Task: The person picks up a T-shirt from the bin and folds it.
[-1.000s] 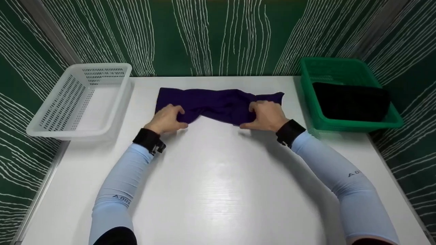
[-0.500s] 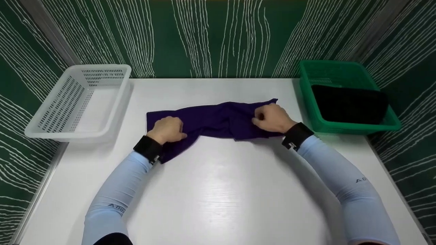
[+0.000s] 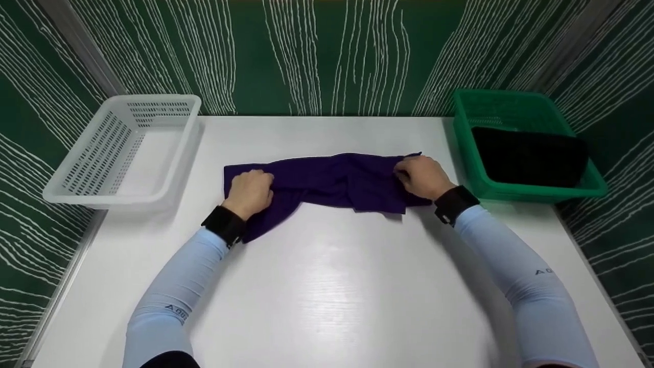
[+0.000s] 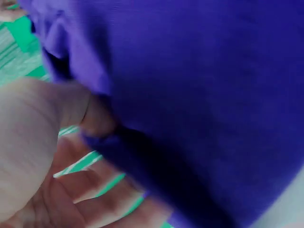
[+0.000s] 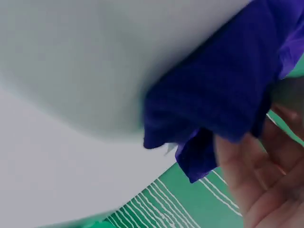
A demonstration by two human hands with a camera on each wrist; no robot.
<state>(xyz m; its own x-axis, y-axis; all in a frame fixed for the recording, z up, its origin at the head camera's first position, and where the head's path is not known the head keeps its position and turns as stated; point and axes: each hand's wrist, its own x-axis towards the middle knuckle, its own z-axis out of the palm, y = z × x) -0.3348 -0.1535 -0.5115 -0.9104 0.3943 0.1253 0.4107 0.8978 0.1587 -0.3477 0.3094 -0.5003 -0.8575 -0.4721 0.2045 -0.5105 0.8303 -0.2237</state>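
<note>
A dark purple cloth [image 3: 322, 179], perhaps a garment, spreads sideways across the far half of the table in the head view, creased in the middle. My left hand [image 3: 249, 195] pinches its left part; the left wrist view shows the thumb [image 4: 97, 116] pressed against the fabric, fingers behind. At the other end, my right hand [image 3: 424, 177] grips the cloth near its right edge. In the right wrist view a fold of purple cloth [image 5: 209, 90] hangs beside the fingers [image 5: 237, 166], and part of that grip is hidden. A lower left corner slants toward me.
On the left of the white table [image 3: 327, 286] stands a white perforated basket [image 3: 176, 158] with nothing visible inside. A green basket [image 3: 541, 190] on the right holds a black folded item [image 3: 531, 156]. Green walls with white streaks [image 3: 357, 56] enclose the back and sides.
Both hands have drawn the cloth toward me and spread it wider. Its lower left corner came into sight, and the right hand shifted slightly right. My fingers have curled in more.
</note>
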